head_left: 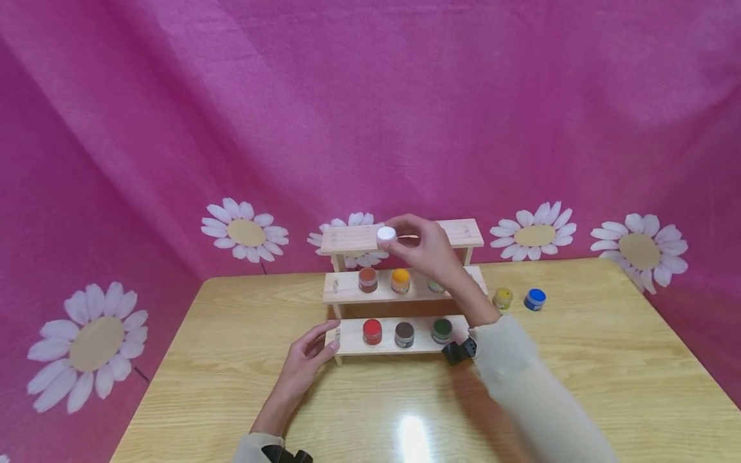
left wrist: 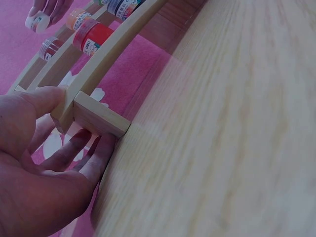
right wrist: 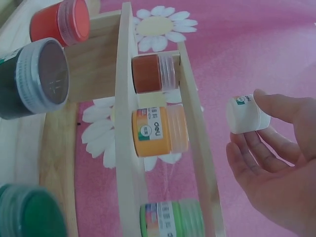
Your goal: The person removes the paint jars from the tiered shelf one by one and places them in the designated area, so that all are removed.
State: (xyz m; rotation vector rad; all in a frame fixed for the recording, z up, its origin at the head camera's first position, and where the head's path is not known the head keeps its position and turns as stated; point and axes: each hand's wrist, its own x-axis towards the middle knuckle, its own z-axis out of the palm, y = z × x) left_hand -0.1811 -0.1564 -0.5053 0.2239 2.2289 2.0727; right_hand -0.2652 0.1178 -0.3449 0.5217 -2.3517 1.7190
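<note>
A three-step wooden rack [head_left: 347,294] stands on the table. My right hand [head_left: 431,251] pinches a small white paint jar [head_left: 386,236] by its sides, over the top step in the head view. My left hand [head_left: 301,368] holds the left end of the bottom step, thumb on the board and fingers beneath, as the left wrist view shows. On that step sit a red jar [head_left: 372,332], a dark brown jar [head_left: 404,334] and a dark green jar [head_left: 442,330]. The middle step bears a reddish-brown jar [right wrist: 147,74], an orange jar [right wrist: 153,131] and a light green jar [right wrist: 173,219].
Right of the rack, a yellow jar [head_left: 503,298] and a blue jar [head_left: 535,299] stand on the wooden table [head_left: 243,334]. Behind the table hangs a pink cloth [head_left: 370,116] with large white daisies, close to the rack's back.
</note>
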